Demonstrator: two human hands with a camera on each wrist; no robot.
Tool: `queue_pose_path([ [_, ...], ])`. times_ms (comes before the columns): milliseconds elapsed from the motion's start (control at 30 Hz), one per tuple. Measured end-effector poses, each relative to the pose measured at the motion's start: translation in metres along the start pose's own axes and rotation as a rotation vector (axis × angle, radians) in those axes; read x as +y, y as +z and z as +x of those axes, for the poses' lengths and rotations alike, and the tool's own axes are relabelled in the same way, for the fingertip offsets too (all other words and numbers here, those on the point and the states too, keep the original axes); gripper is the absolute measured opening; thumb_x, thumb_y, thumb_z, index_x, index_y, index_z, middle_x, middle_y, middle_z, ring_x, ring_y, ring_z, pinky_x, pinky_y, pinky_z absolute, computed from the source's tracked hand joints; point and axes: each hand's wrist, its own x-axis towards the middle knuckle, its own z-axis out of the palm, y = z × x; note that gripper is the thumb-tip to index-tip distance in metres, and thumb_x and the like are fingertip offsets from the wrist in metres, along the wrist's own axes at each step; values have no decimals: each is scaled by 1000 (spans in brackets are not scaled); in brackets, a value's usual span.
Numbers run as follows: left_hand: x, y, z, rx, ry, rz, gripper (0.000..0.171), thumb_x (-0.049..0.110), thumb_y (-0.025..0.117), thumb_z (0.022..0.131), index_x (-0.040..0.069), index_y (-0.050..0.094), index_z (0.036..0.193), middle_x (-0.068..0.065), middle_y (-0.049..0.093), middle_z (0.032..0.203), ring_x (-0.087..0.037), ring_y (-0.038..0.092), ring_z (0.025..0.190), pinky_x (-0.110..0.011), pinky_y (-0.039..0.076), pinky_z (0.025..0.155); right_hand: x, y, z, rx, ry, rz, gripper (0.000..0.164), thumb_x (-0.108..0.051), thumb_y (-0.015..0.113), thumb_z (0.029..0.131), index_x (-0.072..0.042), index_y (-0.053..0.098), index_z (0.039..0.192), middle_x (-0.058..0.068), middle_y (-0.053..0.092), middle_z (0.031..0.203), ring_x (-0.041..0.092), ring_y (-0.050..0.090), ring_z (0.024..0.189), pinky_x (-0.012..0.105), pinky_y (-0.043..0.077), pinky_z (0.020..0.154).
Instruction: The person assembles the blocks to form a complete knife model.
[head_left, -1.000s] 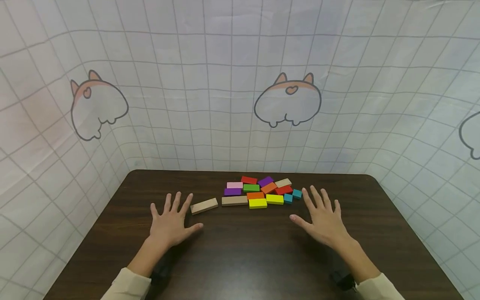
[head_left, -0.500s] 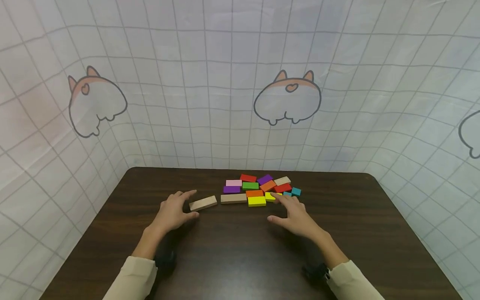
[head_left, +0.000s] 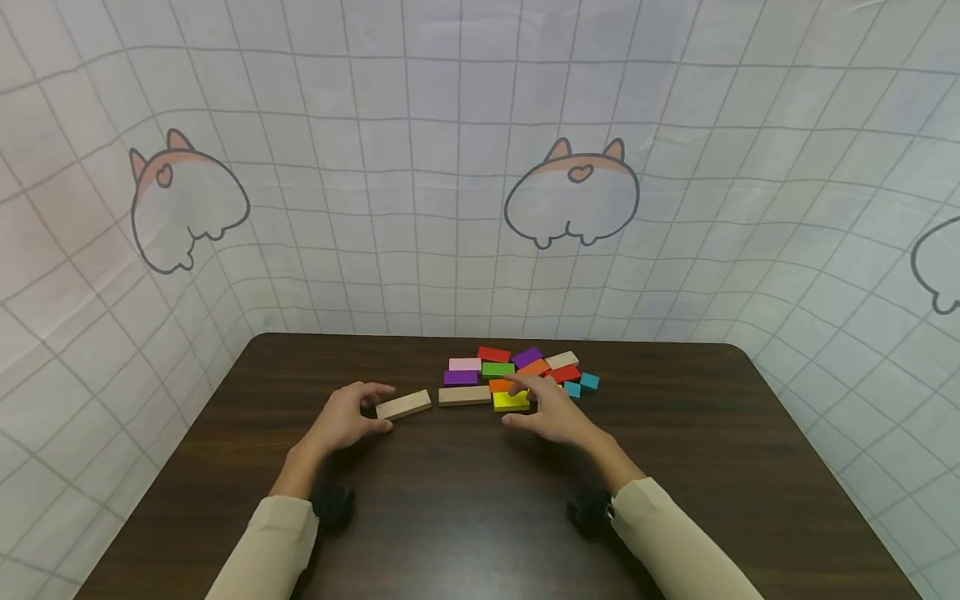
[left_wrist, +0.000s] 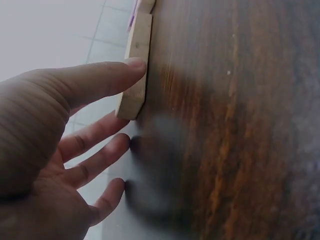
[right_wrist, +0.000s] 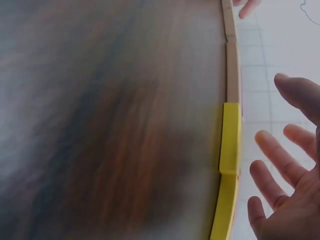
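My left hand (head_left: 345, 417) is at the left end of a plain wooden block (head_left: 405, 405), thumb on the near side and fingers on the far side. In the left wrist view the thumb overlaps this block (left_wrist: 137, 60); whether it presses on it I cannot tell. Over the front of the coloured blocks hovers my right hand (head_left: 551, 410), fingers spread with nothing between them. Its fingertips partly cover a yellow block (head_left: 510, 403) and an orange one. The right wrist view has two yellow blocks (right_wrist: 230, 137) in line, apart from the fingers.
A second wooden block (head_left: 464, 396) lies between the hands. Behind are pink (head_left: 465, 364), purple (head_left: 461, 378), green (head_left: 498, 369) and red (head_left: 494, 354) blocks. Small blue blocks (head_left: 589, 382) lie at the right. A white grid-patterned cloth hangs behind the dark table (head_left: 465, 517).
Both hands were spread wide apart. My left hand has moved in around the wooden block's end, and my right hand has come left over the yellow blocks. The blocks have stayed in place.
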Motion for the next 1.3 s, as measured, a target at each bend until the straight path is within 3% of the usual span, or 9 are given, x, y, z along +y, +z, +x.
queue_pose_path([
  [100,-3,0,2,-6,-4,-23,51,18,87,83,14,69,131,-11,69,116,-27,60,104,-50,50,90,-2,4,13,-7,-11,-14,68,-31,80,90,-17,52,150,6,67,131,31,56,120,55,48,100],
  [267,-7,0,3,-4,-22,-62,44,15,86,83,15,73,125,-11,69,116,-26,61,102,-48,50,90,-3,12,32,-24,-36,-12,67,-22,80,90,-15,52,150,8,68,134,34,55,124,65,34,109],
  [700,-13,-3,4,-36,-60,-98,36,15,84,85,16,76,120,-9,70,116,-23,63,99,-44,52,87,-3,21,58,-60,-32,-137,66,-18,83,87,-19,56,147,4,71,124,27,49,117,57,32,104],
  [967,-15,-6,1,-55,-51,-101,35,14,82,87,18,77,121,-10,68,121,-26,62,108,-50,52,93,-9,26,66,-69,-37,-207,60,-14,84,85,-21,62,141,-2,71,112,22,47,108,47,33,93],
  [1300,-17,-8,1,-78,-32,-105,36,13,81,88,19,76,123,-10,67,125,-27,62,110,-50,52,94,-14,30,59,-62,-64,-219,45,-12,79,89,-17,69,132,-1,67,104,23,51,108,46,35,93],
])
